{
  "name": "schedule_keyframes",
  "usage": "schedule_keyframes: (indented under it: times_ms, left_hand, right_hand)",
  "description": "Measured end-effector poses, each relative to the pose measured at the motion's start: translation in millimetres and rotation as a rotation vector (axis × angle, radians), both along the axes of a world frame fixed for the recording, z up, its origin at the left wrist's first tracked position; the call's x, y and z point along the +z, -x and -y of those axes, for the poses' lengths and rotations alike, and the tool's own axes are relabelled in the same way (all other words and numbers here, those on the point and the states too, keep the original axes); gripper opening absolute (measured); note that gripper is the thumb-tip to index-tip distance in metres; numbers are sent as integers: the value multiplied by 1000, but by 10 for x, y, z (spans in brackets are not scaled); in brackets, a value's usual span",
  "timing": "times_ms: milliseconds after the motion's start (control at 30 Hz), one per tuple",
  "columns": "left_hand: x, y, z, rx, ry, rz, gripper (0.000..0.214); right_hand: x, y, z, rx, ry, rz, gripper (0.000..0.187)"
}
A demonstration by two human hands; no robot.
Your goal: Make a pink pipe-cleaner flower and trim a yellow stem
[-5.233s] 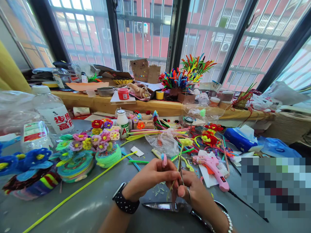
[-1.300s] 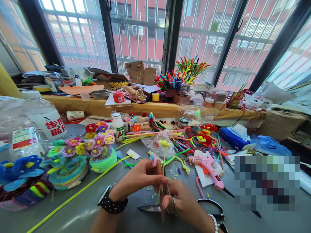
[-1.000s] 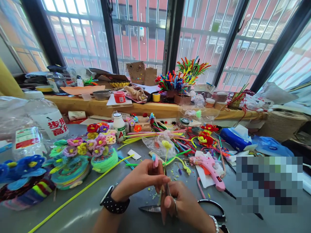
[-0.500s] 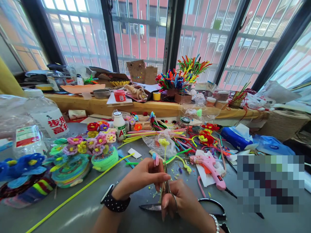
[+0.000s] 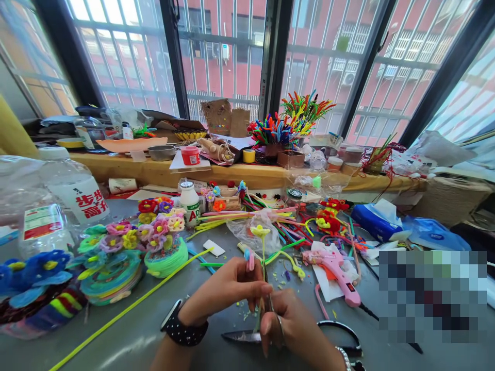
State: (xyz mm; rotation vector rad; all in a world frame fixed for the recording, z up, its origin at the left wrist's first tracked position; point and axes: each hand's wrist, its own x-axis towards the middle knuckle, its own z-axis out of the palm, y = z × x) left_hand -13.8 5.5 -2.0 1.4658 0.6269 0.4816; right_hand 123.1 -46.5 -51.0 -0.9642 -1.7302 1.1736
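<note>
L hand (image 5: 230, 290) pinching yellow flower (image 5: 260, 231) by stem (image 5: 263, 252), head up; R hand (image 5: 292, 318) gripping small scissors (image 5: 269, 304), blades nr stem. Lrg scissors (image 5: 240, 336) on bench (image 5: 216, 356) below hands, glue gun (image 5: 335, 270) to R.

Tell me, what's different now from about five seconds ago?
The left hand, holding the yellow flower, and the right hand, holding the small scissors, shifted slightly left. Nothing was visibly picked up or let go. The large scissors and pink glue gun stayed put.
</note>
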Motion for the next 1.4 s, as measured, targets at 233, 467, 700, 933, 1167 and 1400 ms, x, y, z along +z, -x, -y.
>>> schedule_keyframes:
  times_ms: [233, 467, 700, 933, 1167, 1400]
  left_hand:
    - [27, -10, 20, 38, -5, -1, 25]
    - [34, -10, 21, 29, -19, 4, 24]
    - [37, -9, 23, 26, -13, 4, 25]
    - [40, -11, 24, 11, -3, 20, 25]
    - [10, -8, 22, -3, -3, 49, 20]
    - [1, -13, 33, -40, -11, 38, 21]
  right_hand:
    - [1, 17, -21, -67, -17, 94, 66]
    - [66, 0, 8, 6, -52, 66, 73]
    - [23, -37, -11, -121, -62, 170, 70]
    - [39, -81, -25, -78, -67, 99, 73]
    - [187, -76, 9, -7, -81, 40, 73]
    - [153, -62, 4, -24, -85, 35, 67]
